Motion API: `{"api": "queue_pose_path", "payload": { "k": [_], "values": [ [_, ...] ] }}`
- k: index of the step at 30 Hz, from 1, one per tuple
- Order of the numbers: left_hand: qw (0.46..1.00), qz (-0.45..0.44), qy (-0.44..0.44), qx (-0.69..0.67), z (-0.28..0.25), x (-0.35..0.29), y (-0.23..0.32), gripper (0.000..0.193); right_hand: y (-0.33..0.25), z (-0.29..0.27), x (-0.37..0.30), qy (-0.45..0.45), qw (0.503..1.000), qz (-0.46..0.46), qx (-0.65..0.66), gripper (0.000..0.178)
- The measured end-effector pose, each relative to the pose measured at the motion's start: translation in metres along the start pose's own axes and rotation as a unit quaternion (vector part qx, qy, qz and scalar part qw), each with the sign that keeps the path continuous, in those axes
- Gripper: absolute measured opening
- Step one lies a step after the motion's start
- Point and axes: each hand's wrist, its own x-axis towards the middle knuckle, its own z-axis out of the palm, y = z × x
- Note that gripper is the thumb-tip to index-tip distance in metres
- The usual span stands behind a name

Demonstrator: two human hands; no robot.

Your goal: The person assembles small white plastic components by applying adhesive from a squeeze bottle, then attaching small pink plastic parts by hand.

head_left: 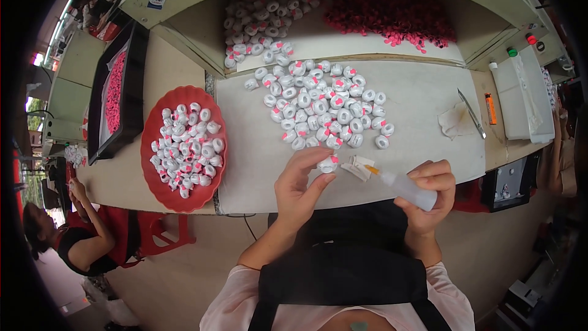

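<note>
Left hand (293, 190) pinches 1 white piece (327, 164): likely light, rigid; grip sides. Right hand (442, 184) holds bottle (415, 192): probably soft, squeezable; grip mid-body.

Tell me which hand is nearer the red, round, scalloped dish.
Left. The left hand is right of the dish, apart from it; the right hand, holding a translucent white squeeze bottle, is farther right.

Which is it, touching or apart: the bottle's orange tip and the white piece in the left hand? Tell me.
Apart. The head view shows a clear gap between the orange tip and the white piece in the left hand.
</note>
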Motion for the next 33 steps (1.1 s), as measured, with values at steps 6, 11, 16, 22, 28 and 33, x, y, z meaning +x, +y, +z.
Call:
{"api": "queue_pose_path", "payload": {
  "k": [6,11,16,22,28,33],
  "values": [
    [0.995,-0.045,0.071,-0.044,-0.016,0.004,0.004,0.032,0.037,-0.016,0.071,-0.121,0.976,0.174,-0.039,0.021],
    [0.992,-0.064,0.087,-0.058,-0.016,-0.002,0.007,0.032,0.118,0.026,0.135,-0.138,0.957,0.236,-0.095,0.015],
    [0.994,-0.065,0.075,-0.049,-0.018,-0.001,0.006,0.033,0.163,0.072,0.175,-0.15,0.845,0.079,-0.507,0.019],
    [0.987,-0.094,0.1,-0.088,-0.024,0.002,0.004,0.033,0.159,0.073,0.177,-0.176,0.808,0.04,-0.561,0.019],
    [0.99,-0.077,0.086,-0.085,-0.023,0.004,0.001,0.034,0.076,0.047,0.112,-0.151,0.969,0.097,-0.169,0.009],
    [0.993,-0.075,0.059,-0.071,-0.009,0.009,-0.002,0.032,0.018,0.029,0.035,-0.162,0.922,0.317,0.151,0.007]
  ]
}}
